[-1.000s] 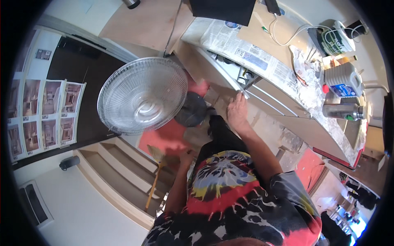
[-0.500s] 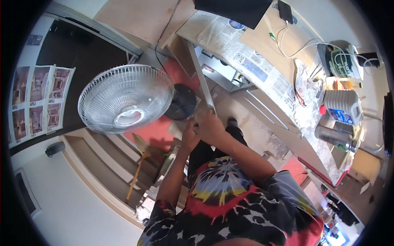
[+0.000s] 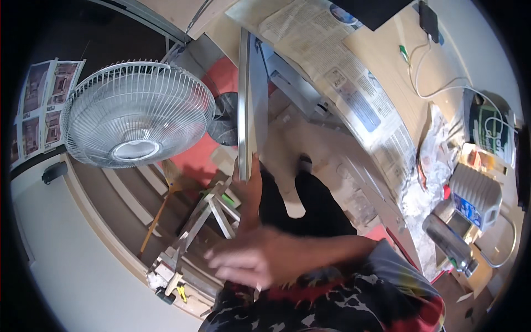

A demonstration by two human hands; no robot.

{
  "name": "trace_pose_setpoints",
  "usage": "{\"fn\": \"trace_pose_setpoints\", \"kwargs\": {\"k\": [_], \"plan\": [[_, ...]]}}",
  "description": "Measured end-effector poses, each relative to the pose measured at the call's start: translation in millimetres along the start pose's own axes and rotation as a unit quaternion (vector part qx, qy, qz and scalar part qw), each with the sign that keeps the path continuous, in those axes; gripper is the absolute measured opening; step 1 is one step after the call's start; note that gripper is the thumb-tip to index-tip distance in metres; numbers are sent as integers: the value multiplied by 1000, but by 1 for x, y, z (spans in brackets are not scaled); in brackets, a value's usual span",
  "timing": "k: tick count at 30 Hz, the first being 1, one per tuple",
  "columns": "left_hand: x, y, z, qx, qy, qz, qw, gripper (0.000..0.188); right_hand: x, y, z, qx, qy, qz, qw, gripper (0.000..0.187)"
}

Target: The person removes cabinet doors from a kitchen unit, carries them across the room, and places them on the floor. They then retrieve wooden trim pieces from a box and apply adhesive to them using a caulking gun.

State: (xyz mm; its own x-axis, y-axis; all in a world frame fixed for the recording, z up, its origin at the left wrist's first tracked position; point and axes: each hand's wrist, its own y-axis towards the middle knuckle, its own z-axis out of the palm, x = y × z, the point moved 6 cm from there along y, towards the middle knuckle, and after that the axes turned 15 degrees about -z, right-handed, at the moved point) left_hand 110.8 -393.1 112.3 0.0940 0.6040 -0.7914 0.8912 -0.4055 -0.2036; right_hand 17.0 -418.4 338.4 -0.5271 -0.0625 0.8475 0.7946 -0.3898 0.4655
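Note:
A board-like cabinet door (image 3: pixel 244 105) with a silver metal edge stands swung out from under the worktop, its narrow edge toward me. My left hand (image 3: pixel 248 178) grips the near end of that door, fingers and thumb on either side of it. My right hand (image 3: pixel 246 257) is apart from the door, close in front of my body. Its fingers are stretched out, blurred by motion, and nothing shows in them.
A wire-caged pedestal fan (image 3: pixel 138 110) stands left of the door. Shelving (image 3: pixel 105 205), a broom (image 3: pixel 155 221) and a folding stand (image 3: pixel 213 207) are at lower left. The newspaper-covered worktop (image 3: pixel 354 83) on the right bears a phone (image 3: pixel 428 23), a jug (image 3: pixel 475 193) and a clear bottle (image 3: pixel 449 243).
The door has swung left and nearer. My right hand has left it and moved back toward my body, while my left hand remains on its end. The view has shifted.

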Motion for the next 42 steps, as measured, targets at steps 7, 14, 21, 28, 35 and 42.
{"fn": "trace_pose_setpoints", "kwargs": {"k": [7,14,21,28,35,42], "plan": [[33,11,-1,-27,7,-77,997,16,-316,-197,-248,-235,-414,306,824,28],[61,16,5,37,-115,39,992,37,-545,-265,-337,-141,-438,331,824,33],[61,22,-5,-163,-178,105,965,31,-656,-235,-407,-161,-546,220,792,34],[69,25,-3,-247,-272,185,911,49,-702,-194,-450,-132,-446,353,812,39],[82,35,-13,-372,-333,124,858,57,-710,-149,-493,-108,-556,45,823,33],[90,41,-17,-465,-311,140,817,60,-663,-189,-482,-197,-684,39,701,25]]}}
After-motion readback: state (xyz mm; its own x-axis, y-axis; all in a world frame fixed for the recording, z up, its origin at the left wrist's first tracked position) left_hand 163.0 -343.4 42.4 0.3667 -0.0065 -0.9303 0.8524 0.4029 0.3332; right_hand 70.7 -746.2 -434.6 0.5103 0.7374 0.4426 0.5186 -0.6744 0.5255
